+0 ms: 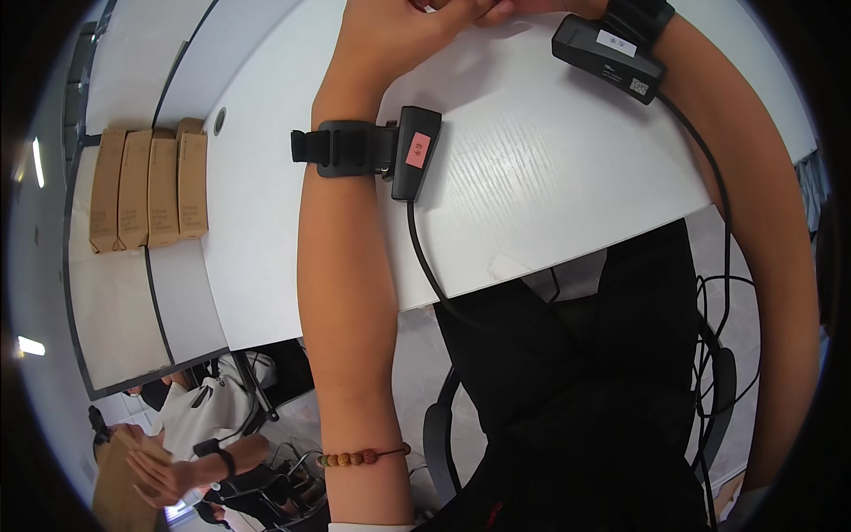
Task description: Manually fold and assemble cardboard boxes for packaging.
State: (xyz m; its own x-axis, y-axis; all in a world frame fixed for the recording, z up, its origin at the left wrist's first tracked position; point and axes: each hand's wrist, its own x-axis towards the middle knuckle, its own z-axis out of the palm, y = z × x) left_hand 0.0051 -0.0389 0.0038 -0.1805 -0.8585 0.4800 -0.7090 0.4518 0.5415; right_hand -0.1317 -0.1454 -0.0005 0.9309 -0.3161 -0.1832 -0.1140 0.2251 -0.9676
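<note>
My left hand (401, 34) is at the upper edge of the view, over the white table (532, 177). Its fingers look curled together, and the picture's edge cuts off whatever may be between them. Close beside it, only a sliver of my right hand (542, 5) shows; its fingers are out of sight. A black strap (346, 149) with a small black camera-like device (417, 153) circles my left wrist. My right wrist carries a similar black device (612, 58). A beaded bracelet (355, 458) sits farther up my left forearm.
Several brown cardboard boxes (149, 188) stand in a row at the left, by a low partition (115, 306). Black cables (722, 195) run down from both wrist devices. At the lower left, a co-worker's hand (160, 474) holds a cardboard piece (120, 488). A chair armrest (441, 443) is near my lap.
</note>
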